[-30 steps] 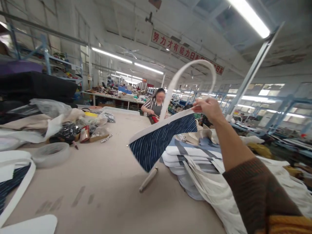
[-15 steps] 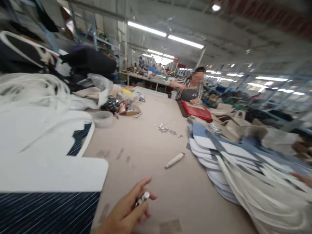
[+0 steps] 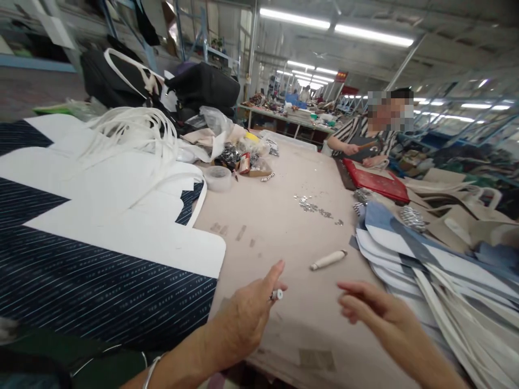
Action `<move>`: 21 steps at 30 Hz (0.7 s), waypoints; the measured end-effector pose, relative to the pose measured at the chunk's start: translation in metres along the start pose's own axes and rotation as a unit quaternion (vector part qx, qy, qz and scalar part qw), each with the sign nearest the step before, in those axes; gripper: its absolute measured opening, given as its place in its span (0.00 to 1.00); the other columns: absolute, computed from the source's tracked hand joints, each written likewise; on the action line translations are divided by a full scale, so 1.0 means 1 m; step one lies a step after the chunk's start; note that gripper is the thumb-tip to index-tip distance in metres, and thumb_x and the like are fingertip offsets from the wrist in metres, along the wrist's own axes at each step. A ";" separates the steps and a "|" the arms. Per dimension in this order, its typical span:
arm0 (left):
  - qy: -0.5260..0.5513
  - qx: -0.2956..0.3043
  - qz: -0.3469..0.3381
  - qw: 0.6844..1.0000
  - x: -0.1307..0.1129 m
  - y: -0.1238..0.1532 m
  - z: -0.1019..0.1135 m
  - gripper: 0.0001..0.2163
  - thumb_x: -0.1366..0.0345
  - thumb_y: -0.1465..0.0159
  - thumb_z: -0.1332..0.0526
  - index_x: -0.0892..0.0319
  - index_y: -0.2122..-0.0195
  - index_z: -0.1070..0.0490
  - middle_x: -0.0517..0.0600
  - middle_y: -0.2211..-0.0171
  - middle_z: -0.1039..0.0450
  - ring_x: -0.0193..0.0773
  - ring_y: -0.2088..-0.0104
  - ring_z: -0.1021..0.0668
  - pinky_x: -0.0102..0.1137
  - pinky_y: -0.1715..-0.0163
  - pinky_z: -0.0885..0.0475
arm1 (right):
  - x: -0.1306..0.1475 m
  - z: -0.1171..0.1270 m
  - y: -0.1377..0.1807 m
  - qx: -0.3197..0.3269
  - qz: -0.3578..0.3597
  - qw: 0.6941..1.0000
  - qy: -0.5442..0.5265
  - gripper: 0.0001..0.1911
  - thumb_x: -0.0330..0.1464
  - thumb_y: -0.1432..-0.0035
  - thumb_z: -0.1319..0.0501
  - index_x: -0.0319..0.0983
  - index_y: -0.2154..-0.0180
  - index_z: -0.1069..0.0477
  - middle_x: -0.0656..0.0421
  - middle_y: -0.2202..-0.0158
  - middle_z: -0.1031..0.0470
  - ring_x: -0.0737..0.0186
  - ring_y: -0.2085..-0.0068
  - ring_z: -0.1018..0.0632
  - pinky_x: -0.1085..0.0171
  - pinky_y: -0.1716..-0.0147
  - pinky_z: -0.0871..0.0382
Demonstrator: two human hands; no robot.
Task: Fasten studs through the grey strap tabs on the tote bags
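Observation:
My left hand point(image 3: 245, 310) hovers over the near part of the table with its fingers curled. A slim pen-like tool point(image 3: 277, 295) with a round white end pokes out of it; the rest is hidden by the hand. Across from it my right hand point(image 3: 371, 310) is held above the table, fingers loosely apart, with nothing visible in them. Ahead of both hands lies a whitish stick-shaped tool point(image 3: 329, 260), thick in the middle and dark at the ends. Farther off are small shiny metal pieces point(image 3: 312, 206), scattered on the table point(image 3: 279, 243).
White and dark striped panels point(image 3: 190, 246) with white strips point(image 3: 138, 129) cover the left side. A tape roll point(image 3: 218, 178) lies beyond. Layered blue-white pieces point(image 3: 389, 243) with pale straps point(image 3: 441, 308) are on the right. A co-worker point(image 3: 360, 135) sits behind a red item point(image 3: 377, 181).
The view has swung left, so the table things appear farther right. My right hand has come fully into view over the table. My left hand still holds the pen-like tool.

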State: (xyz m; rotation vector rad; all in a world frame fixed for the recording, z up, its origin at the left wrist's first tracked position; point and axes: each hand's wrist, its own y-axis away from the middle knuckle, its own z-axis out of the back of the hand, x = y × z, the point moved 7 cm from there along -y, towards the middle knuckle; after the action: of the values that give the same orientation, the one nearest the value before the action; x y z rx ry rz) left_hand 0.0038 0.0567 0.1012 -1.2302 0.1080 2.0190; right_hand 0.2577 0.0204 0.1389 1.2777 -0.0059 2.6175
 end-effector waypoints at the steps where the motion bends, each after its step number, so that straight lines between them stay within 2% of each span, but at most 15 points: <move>1: -0.016 -0.004 -0.015 1.000 0.000 0.002 0.000 0.34 0.77 0.34 0.54 0.49 0.32 0.70 0.52 0.44 0.30 0.34 0.45 0.28 0.33 0.45 0.32 | 0.014 -0.038 -0.002 0.058 0.007 0.997 -0.045 0.20 0.46 0.46 0.39 0.42 0.57 0.23 0.55 0.71 0.21 0.56 0.71 0.22 0.58 0.69 0.26; 3: -0.049 -0.020 -0.040 0.998 0.002 0.006 0.002 0.36 0.78 0.36 0.54 0.52 0.32 0.73 0.56 0.45 0.30 0.40 0.47 0.27 0.38 0.48 0.29 | 0.042 -0.100 -0.004 0.126 0.026 0.985 -0.113 0.18 0.43 0.44 0.39 0.41 0.56 0.24 0.56 0.69 0.21 0.60 0.70 0.23 0.61 0.68 0.27; 4: -0.065 -0.030 -0.047 0.996 0.003 0.008 0.004 0.36 0.77 0.37 0.53 0.54 0.32 0.74 0.58 0.47 0.29 0.42 0.50 0.26 0.39 0.51 0.27 | 0.053 -0.122 -0.006 0.139 0.033 0.980 -0.142 0.17 0.43 0.44 0.39 0.40 0.57 0.23 0.56 0.69 0.21 0.61 0.70 0.24 0.63 0.68 0.27; 6: -0.086 -0.047 -0.043 0.994 0.009 0.014 0.010 0.38 0.77 0.39 0.52 0.56 0.32 0.75 0.58 0.52 0.27 0.45 0.55 0.24 0.41 0.56 0.24 | 0.068 -0.151 -0.010 0.145 0.040 0.972 -0.180 0.16 0.43 0.45 0.37 0.38 0.61 0.22 0.56 0.69 0.21 0.63 0.71 0.25 0.65 0.70 0.29; 9: -0.100 -0.068 -0.014 0.993 0.020 0.022 0.021 0.41 0.78 0.42 0.50 0.58 0.33 0.76 0.57 0.57 0.25 0.46 0.60 0.23 0.41 0.60 0.23 | 0.076 -0.174 -0.019 0.149 0.053 0.969 -0.192 0.18 0.45 0.49 0.34 0.37 0.66 0.22 0.56 0.72 0.22 0.63 0.72 0.26 0.66 0.72 0.30; 12: -0.132 -0.100 0.019 0.986 0.032 0.033 0.036 0.42 0.77 0.43 0.50 0.58 0.33 0.77 0.58 0.57 0.25 0.48 0.61 0.22 0.42 0.64 0.23 | 0.081 -0.194 -0.027 0.168 0.073 0.968 -0.174 0.18 0.46 0.48 0.35 0.37 0.66 0.22 0.56 0.72 0.22 0.61 0.71 0.24 0.67 0.72 0.30; 16: -0.138 -0.134 0.044 0.980 0.043 0.051 0.055 0.40 0.77 0.41 0.51 0.60 0.32 0.76 0.60 0.54 0.26 0.47 0.59 0.23 0.41 0.60 0.24 | 0.101 -0.214 -0.036 0.166 0.129 0.971 -0.112 0.16 0.44 0.48 0.35 0.39 0.63 0.21 0.57 0.73 0.22 0.60 0.72 0.23 0.66 0.70 0.28; 18: -0.135 -0.147 0.055 0.978 0.047 0.059 0.071 0.35 0.76 0.38 0.53 0.60 0.32 0.68 0.59 0.52 0.28 0.44 0.55 0.24 0.39 0.55 0.26 | 0.114 -0.222 -0.040 0.158 0.158 0.971 -0.090 0.15 0.44 0.46 0.36 0.40 0.64 0.21 0.57 0.72 0.21 0.61 0.72 0.23 0.67 0.71 0.28; 20: -0.146 -0.170 0.099 0.970 0.058 0.067 0.099 0.28 0.75 0.36 0.55 0.59 0.34 0.54 0.57 0.51 0.28 0.41 0.52 0.25 0.36 0.51 0.28 | 0.126 -0.231 -0.040 0.155 0.198 0.966 -0.068 0.13 0.43 0.43 0.38 0.40 0.65 0.22 0.58 0.71 0.21 0.62 0.72 0.23 0.67 0.71 0.28; 21: -0.165 -0.183 0.142 0.959 0.068 0.072 0.117 0.25 0.74 0.35 0.55 0.58 0.36 0.46 0.55 0.52 0.28 0.38 0.52 0.25 0.33 0.50 0.29 | 0.131 -0.236 -0.037 0.157 0.224 0.961 -0.050 0.12 0.41 0.42 0.39 0.40 0.65 0.23 0.58 0.71 0.22 0.62 0.71 0.23 0.68 0.70 0.28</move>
State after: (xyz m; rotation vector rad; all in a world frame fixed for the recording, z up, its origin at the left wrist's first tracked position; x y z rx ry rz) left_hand -0.1444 0.0932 0.0883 -1.1200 -0.2806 2.5532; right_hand 0.0039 0.1073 0.0905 1.6844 0.1231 3.0208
